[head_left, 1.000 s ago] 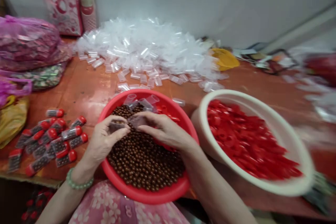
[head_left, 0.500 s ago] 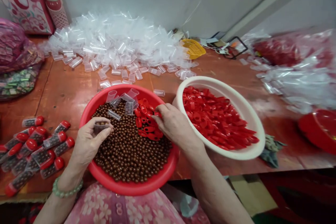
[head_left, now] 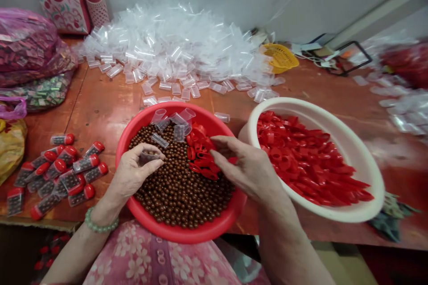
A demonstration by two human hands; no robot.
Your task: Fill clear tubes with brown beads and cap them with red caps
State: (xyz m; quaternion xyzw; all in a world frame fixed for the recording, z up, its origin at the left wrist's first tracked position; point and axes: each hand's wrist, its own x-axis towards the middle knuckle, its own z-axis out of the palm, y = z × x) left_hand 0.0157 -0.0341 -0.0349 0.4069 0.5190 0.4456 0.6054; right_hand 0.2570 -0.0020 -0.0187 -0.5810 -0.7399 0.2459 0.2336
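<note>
My left hand (head_left: 135,171) is closed on a small clear plastic tube (head_left: 149,156) with brown balls inside, above the left side of a red basin (head_left: 132,127). Brown balls (head_left: 177,196) fill much of that basin. Several empty clear tubes (head_left: 179,132) lie on them near the back. Beside these, a small heap of red plastic caps (head_left: 200,151) rests at the basin's right. My right hand (head_left: 249,167) is over the right rim, its thumb and fingers apart at the edge of the red caps. No object shows between its fingers.
An oval white basin (head_left: 361,156) of red caps stands at the right. Filled, red-capped tubes (head_left: 72,180) lie at the left. Behind is a large pile of clear tubes (head_left: 187,49), with a yellow basket (head_left: 281,58). Plastic bags (head_left: 30,49) sit at far left.
The view has turned left, so everything sits further right. My right hand has gone from pinching at a red cap to fingers spread beside the caps. The left hand still holds the tube.
</note>
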